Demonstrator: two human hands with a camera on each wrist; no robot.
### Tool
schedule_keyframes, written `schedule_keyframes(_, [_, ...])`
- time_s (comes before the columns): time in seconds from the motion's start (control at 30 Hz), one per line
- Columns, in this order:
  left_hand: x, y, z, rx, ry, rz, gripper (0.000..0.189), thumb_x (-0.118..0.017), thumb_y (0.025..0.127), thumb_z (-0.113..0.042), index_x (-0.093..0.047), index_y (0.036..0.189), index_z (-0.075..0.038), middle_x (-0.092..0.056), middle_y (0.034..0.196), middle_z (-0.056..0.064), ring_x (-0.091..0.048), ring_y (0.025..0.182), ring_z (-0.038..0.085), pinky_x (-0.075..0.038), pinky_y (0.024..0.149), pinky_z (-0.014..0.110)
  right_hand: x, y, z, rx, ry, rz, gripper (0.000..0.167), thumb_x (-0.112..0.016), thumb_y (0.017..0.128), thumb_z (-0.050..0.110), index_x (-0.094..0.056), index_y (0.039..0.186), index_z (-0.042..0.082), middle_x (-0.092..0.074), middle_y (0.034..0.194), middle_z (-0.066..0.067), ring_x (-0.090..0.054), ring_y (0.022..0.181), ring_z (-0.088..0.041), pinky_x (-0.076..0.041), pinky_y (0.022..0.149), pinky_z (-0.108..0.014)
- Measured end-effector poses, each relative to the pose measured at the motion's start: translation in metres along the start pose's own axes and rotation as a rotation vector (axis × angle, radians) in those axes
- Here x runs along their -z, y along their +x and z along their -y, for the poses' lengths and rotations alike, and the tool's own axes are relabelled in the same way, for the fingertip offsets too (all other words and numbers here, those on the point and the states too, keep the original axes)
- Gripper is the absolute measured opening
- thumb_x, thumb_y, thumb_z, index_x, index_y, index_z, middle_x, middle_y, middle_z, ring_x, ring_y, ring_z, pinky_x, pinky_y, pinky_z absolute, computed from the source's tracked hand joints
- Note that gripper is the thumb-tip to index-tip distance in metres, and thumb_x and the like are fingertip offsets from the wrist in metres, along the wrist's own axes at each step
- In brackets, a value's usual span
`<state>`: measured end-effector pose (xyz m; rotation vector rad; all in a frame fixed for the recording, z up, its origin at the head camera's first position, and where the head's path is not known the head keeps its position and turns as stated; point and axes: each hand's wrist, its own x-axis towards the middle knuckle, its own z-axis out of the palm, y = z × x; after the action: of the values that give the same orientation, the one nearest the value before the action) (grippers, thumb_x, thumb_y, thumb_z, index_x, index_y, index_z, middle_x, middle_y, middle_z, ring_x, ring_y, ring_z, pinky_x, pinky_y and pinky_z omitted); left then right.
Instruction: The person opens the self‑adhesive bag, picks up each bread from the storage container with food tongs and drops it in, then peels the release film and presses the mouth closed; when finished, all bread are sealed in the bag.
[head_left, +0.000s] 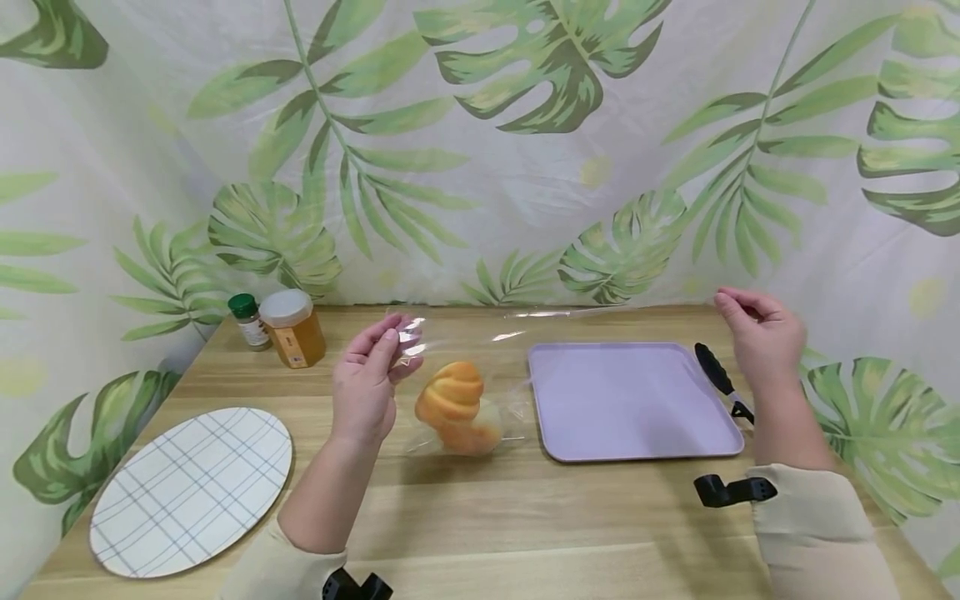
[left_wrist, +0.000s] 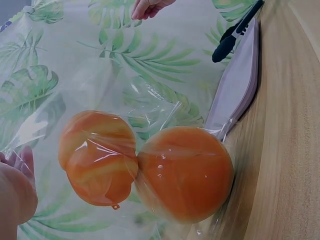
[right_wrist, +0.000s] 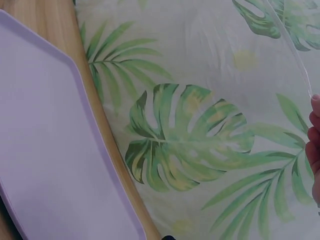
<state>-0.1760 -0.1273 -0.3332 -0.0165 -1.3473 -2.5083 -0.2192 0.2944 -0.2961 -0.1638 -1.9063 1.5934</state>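
My left hand (head_left: 365, 379) pinches the upper left part of a clear plastic bag (head_left: 513, 410), which hangs just over the wooden table. Inside the bag are two golden-brown breads: a twisted bun (left_wrist: 100, 157) and a smooth round bun (left_wrist: 185, 172), touching each other in the left wrist view. Out to the right and higher up, my right hand (head_left: 767, 337) pinches the end of a thin clear plastic strip (right_wrist: 295, 50). That strip stretches from the hand toward the bag's top; whether it is still joined there, I cannot tell.
A lilac tray (head_left: 637, 404) lies right of the bag, with black-headed tongs (head_left: 716, 371) beside it. At the left are a checked oval placemat (head_left: 195, 492), an amber jar with a white lid (head_left: 294, 331) and a small green-capped bottle (head_left: 249, 322). A leaf-patterned cloth (head_left: 525, 208) hangs behind.
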Motion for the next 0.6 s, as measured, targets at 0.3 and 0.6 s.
schedule_keyframes(0.3, [-0.005,0.0,0.004,0.019,0.005,0.025,0.021,-0.052,0.1,-0.007,-0.071,0.103,-0.014,-0.076,0.099,-0.005,-0.073,0.092,0.008,-0.06,0.07,0.022,0.032,-0.001,0.005,0.004,-0.052,-0.061,0.014,-0.078,0.082,0.007,-0.079,0.083,0.02,-0.069,0.075,0.021,-0.057,0.068,0.004,-0.045,0.057,-0.004])
schedule_keyframes(0.6, [-0.001,0.0,0.001,0.017,0.008,-0.017,0.02,-0.053,0.1,-0.007,-0.071,0.106,-0.013,-0.076,0.1,-0.004,-0.073,0.092,0.01,-0.061,0.069,0.023,0.065,-0.017,0.02,0.017,-0.183,0.057,0.013,-0.076,0.085,0.008,-0.079,0.09,0.019,-0.069,0.08,0.026,-0.059,0.079,0.007,-0.046,0.065,-0.003])
